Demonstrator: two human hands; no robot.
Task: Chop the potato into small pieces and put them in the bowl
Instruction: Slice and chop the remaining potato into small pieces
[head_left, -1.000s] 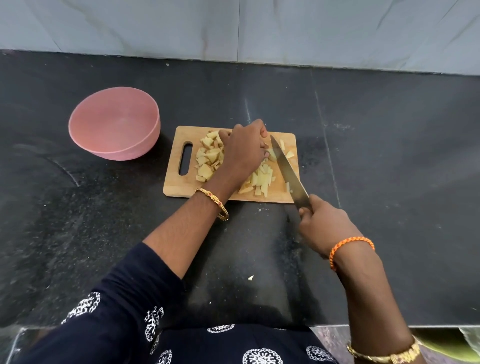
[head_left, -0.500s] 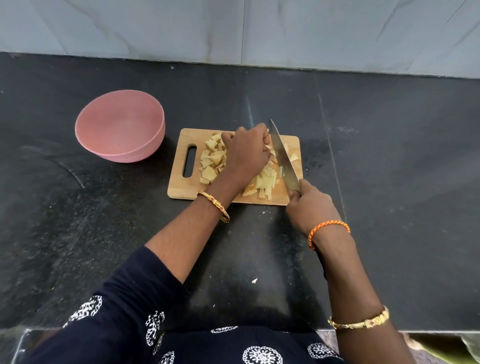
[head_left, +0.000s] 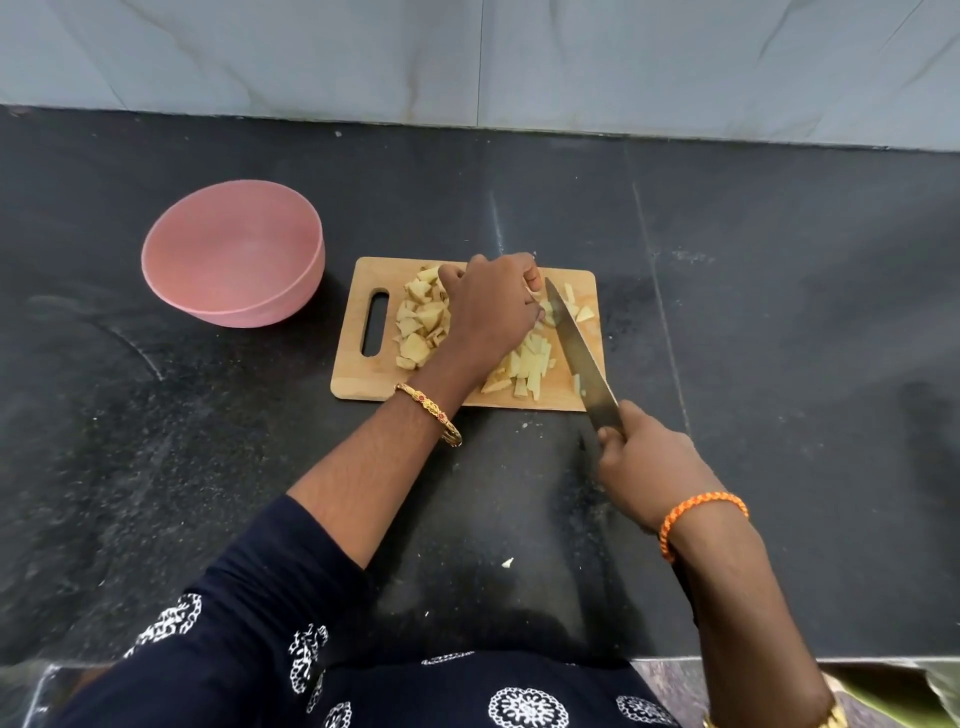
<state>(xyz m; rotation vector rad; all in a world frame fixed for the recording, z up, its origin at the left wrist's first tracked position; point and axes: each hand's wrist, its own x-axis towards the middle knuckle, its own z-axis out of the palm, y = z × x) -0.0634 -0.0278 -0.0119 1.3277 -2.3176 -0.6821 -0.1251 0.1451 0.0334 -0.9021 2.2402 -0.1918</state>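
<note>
Here both hands grip: left (head_left: 493, 306) on potato (head_left: 540, 312), right (head_left: 649, 467) on knife (head_left: 582, 358), pink bowl (head_left: 234, 254) beside board (head_left: 358, 374).

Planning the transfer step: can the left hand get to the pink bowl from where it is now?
Probably yes. The left hand rests curled on potato on the cutting board, and the pink bowl sits just left of the board on bare counter, nothing between them. The knife is on the far side.

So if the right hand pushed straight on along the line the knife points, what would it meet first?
Most likely the left hand. The right hand aims the knife up-left over the cutting board, its tip beside the left fingers, among potato pieces. Blade height is unclear.
</note>
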